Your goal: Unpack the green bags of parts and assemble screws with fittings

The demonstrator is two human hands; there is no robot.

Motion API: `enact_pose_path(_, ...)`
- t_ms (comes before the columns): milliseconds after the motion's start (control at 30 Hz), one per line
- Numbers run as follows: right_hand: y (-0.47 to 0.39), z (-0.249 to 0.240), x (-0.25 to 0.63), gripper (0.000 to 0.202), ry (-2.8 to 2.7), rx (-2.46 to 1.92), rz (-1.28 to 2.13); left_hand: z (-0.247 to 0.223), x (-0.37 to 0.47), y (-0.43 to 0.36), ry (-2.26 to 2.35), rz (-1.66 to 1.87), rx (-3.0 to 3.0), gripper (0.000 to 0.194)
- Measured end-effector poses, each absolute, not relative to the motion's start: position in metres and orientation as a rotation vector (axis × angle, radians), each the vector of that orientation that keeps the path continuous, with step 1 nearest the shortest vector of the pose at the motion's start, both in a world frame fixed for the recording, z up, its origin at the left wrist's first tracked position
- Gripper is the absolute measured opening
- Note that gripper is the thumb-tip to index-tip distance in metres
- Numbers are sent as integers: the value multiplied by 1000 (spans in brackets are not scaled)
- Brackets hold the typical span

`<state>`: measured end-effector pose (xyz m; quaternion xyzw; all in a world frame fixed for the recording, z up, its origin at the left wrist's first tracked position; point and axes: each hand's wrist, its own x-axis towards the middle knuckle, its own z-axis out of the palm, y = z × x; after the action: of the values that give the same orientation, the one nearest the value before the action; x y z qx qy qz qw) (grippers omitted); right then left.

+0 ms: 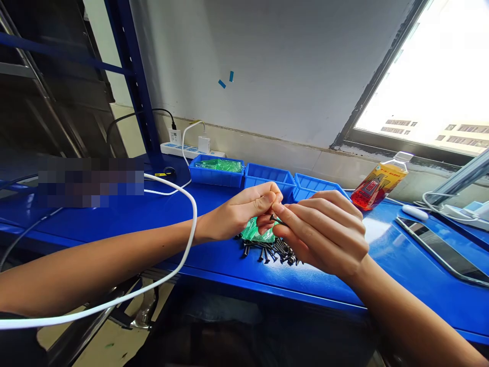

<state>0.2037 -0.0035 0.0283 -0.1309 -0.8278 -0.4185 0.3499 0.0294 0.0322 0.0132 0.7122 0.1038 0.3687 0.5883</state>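
My right hand [328, 232] is closed, with a black screw [278, 220] pinched between its thumb and fingers. The screw's head points to the left. Its fingertips meet those of my left hand [252, 206], which is pinched together; whatever lies between its fingertips is hidden. Below both hands, a green plastic bag [256, 232] lies on the blue table [214, 260]. Several loose black screws [267, 251] are heaped around its near side, partly covered by my right hand.
Three blue bins stand along the wall: the left bin [217, 177] holds green plastic, beside a middle bin [269, 176] and a right bin [315, 186]. A drink bottle [380, 181] and a phone [443, 250] are to the right. A white cable [194, 219] crosses over my left forearm.
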Motion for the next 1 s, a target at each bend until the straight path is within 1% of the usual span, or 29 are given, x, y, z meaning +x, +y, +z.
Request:
enact_pose_path(233, -4, 26, 201, 15, -2143, -350, -1043, 12, 29, 31, 229, 863, 1676, 34)
enact_pose_path(600, -4, 29, 198, 9, -2139, -288, -974, 14, 29, 29, 222, 864, 1636, 35)
enact_pose_path(1000, -5, 28, 197, 11, -2135, -301, -958, 14, 29, 30, 204, 859, 1642, 35)
